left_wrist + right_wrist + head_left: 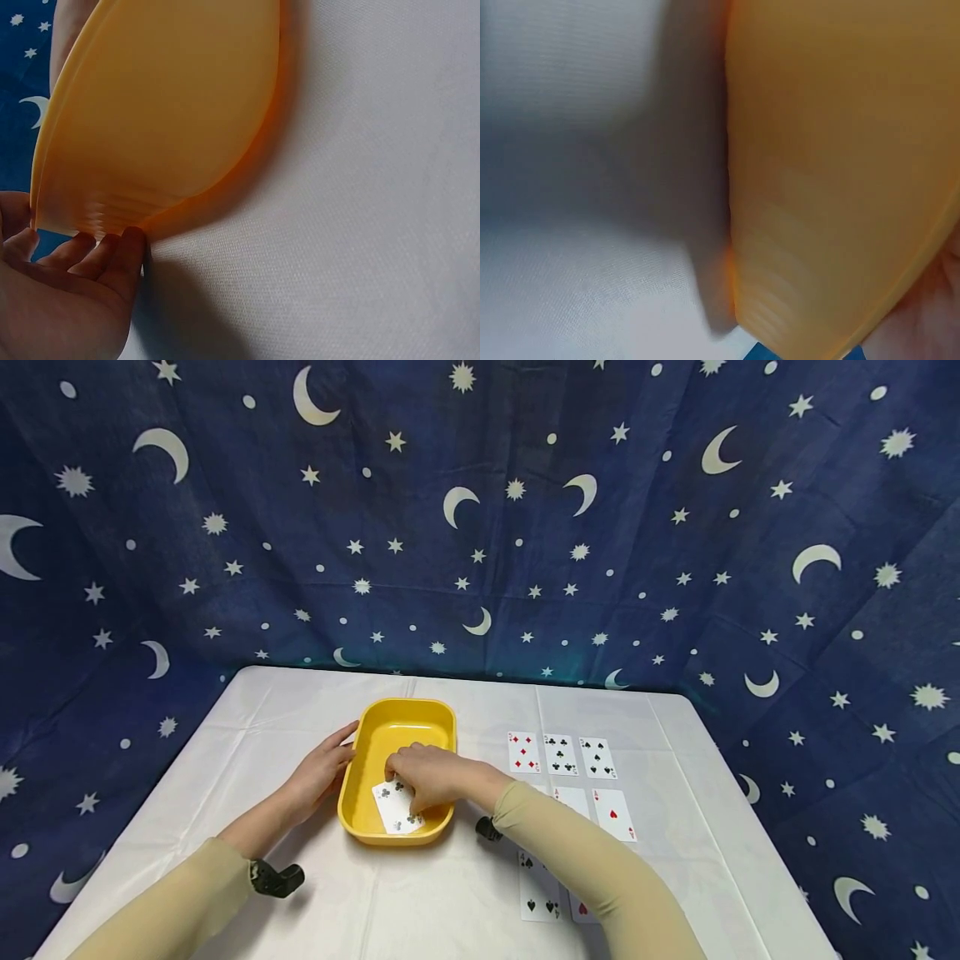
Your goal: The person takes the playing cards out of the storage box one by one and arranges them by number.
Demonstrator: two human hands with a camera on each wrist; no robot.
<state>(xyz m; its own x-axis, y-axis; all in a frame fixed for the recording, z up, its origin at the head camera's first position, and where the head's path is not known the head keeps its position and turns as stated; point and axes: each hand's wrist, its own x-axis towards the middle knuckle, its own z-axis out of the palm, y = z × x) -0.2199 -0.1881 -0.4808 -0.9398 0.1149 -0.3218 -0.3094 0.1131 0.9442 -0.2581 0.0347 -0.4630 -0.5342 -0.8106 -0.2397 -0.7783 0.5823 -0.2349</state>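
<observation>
A playing card with black clubs (392, 810) lies slanted inside the yellow tray (365, 835). My right hand (431, 775) reaches down over the tray's right wall and pinches this card between thumb and fingers, hiding part of its face. With the left hand (321, 772) I hold the tray at its left side. In the left wrist view, the left hand's fingertips (133, 236) press the ribbed outer wall near the rim. The right wrist view shows mostly the tray's outer wall (825, 165), with part of the right hand beyond the rim.
To the tray's right, cards lie face up in rows: five of diamonds (523, 752), five of clubs (560, 755) and five of spades (597, 758) at the back, ace of hearts (615, 815) mid-row, four of spades (536, 889) in front. My right sleeve (592, 868) covers several.
</observation>
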